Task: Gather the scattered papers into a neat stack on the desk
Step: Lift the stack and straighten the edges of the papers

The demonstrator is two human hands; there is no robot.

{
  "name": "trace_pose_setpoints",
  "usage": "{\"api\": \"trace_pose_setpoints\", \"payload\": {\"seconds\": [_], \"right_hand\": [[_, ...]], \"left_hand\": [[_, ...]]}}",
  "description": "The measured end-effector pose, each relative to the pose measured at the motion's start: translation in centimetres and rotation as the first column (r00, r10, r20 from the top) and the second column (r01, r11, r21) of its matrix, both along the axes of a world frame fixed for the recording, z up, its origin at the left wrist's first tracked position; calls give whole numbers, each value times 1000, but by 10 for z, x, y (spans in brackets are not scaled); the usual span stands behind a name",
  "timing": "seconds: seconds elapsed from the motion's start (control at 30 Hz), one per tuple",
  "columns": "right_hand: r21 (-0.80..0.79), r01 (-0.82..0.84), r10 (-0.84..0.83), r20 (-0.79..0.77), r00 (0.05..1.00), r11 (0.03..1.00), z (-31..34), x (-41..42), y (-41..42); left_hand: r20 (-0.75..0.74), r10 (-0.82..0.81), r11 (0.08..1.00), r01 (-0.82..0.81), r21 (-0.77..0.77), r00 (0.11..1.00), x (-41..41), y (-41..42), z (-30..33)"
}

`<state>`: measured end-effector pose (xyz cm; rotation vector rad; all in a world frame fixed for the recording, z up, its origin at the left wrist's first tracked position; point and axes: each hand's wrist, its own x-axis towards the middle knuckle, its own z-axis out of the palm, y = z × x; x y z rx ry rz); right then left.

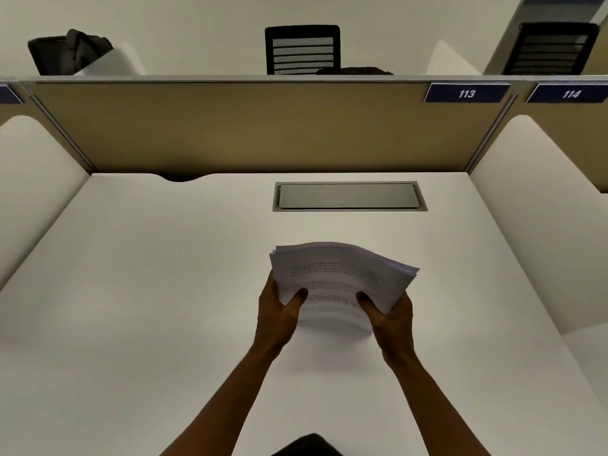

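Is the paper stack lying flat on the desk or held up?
Held up: both hands grip the paper stack, which bows upward above the desk.

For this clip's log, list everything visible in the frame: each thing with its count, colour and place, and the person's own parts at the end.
papers: one bundle, white with printed text, held above the desk's middle, edges fanned
desk: one, white, fills the lower frame
cable hatch: one, grey, set into the desk's far side, lid closed
partition: one, tan, behind the desk
number plates: two readable, dark blue, 113 and 114, on the partition's top right; part of another at the left edge
side dividers: two, white, left and right of the desk
office chairs: two, black, beyond the partition
bag: one, black, beyond the partition, top left
left hand: grips the bundle's left edge
right hand: grips the bundle's right edge
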<state>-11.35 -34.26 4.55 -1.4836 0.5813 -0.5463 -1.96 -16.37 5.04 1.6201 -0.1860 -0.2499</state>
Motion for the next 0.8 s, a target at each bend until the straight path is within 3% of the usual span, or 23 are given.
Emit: {"api": "trace_pose_setpoints", "payload": {"seconds": [0.17,0.3,0.47,0.8], "right_hand": [[56,12,-15,44,999,998,-4,2,-6],[55,-6,7,-13,1000,998,-13,2,-1],[53,-6,5,33,999,999,-8,3,-5],[79,-27,30,-41,999,996,-29,1,6]], "left_hand": [[-6,20,1000,-20,-4,1000,2,-4,-4],[-22,6,1000,-6,-5,1000,1,-5,-3],[47,21,999,-19,-43,999,3,0,6],[-55,40,999,-40,-12,998,-2,8,-16]]}}
